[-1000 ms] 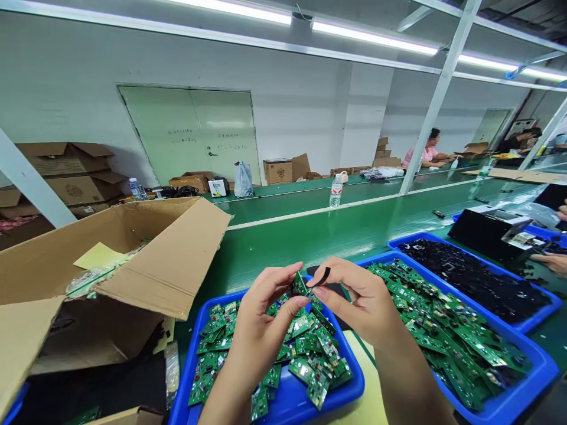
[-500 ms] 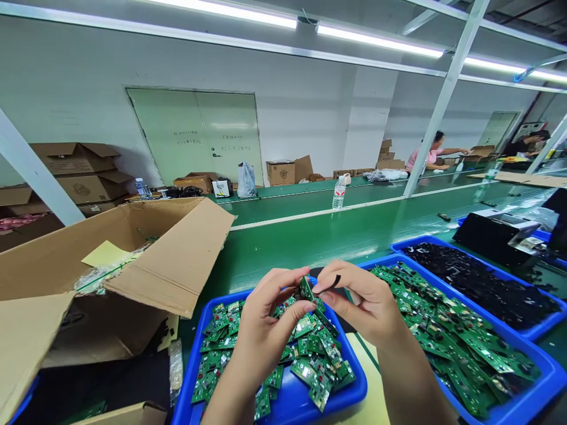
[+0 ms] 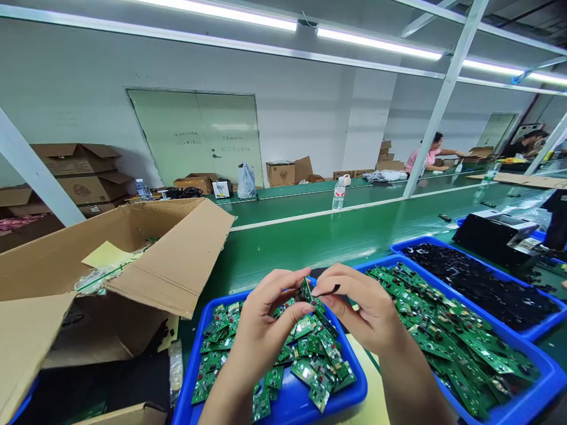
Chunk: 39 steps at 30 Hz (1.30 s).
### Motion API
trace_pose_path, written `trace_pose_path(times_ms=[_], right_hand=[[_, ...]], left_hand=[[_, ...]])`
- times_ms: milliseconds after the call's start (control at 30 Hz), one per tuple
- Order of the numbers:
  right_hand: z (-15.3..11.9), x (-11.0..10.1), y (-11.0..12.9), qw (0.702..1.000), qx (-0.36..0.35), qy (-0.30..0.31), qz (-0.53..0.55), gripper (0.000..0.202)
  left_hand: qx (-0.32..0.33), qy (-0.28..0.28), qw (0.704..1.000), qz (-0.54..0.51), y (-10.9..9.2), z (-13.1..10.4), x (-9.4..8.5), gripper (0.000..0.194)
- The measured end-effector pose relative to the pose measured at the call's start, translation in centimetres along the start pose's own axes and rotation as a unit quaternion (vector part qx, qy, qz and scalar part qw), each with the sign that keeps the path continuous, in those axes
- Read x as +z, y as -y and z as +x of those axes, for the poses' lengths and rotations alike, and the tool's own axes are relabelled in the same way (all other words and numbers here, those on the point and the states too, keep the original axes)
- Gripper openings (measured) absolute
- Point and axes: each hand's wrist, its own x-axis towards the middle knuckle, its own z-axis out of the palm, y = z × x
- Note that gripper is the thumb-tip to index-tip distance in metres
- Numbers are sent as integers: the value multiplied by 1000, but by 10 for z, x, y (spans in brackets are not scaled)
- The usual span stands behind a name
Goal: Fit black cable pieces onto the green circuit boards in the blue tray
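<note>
Between the thumb and fingers of my left hand (image 3: 266,321), a small green circuit board (image 3: 305,289) is held on edge. My right hand (image 3: 367,304) is closed in a pinch on a thin black strip (image 3: 335,288), whose free end sticks out past the fingers. The pinching fingertips meet the board's right face; they hide how the strip sits against it. Both hands are above a blue tray (image 3: 361,386) with a heap of similar circuit boards (image 3: 316,372).
To the right, another blue tray (image 3: 547,369) holds longer green boards, and a third (image 3: 543,330) holds small black pieces. An open cardboard box (image 3: 177,260) stands left. A water bottle (image 3: 339,193) stands across the green bench (image 3: 274,248). A person in pink (image 3: 416,159) works far right.
Both hands stay at the board. My right hand has shifted very slightly, and the black strip's free end sits a little lower.
</note>
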Motion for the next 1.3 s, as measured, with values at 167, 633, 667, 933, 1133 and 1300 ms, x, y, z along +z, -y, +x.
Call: trace_pose_path(times_ms=[167,633,667,933,1133,1300], right_hand=[[-4,-5,1,999,-3,38,-19,27],[0,10,3,908,308,8,285,12],[0,11,2,901,313,4,301,12],[-1,13,0,884,321,1,340,19],[-2,9,-1,877,330,2,349,20],[0,11,-7,867,313,14,389,26]], left_hand=[[4,-49,999,-10,0,1,-2,35],[204,-126,951,193,-1,0,-3,41],[209,-126,949,201,-1,0,-3,42],[241,-137,930,240,-1,2,-4,43],[206,-117,948,213,-2,-1,-9,44],[190,-98,963,164,-3,-2,-6,45]])
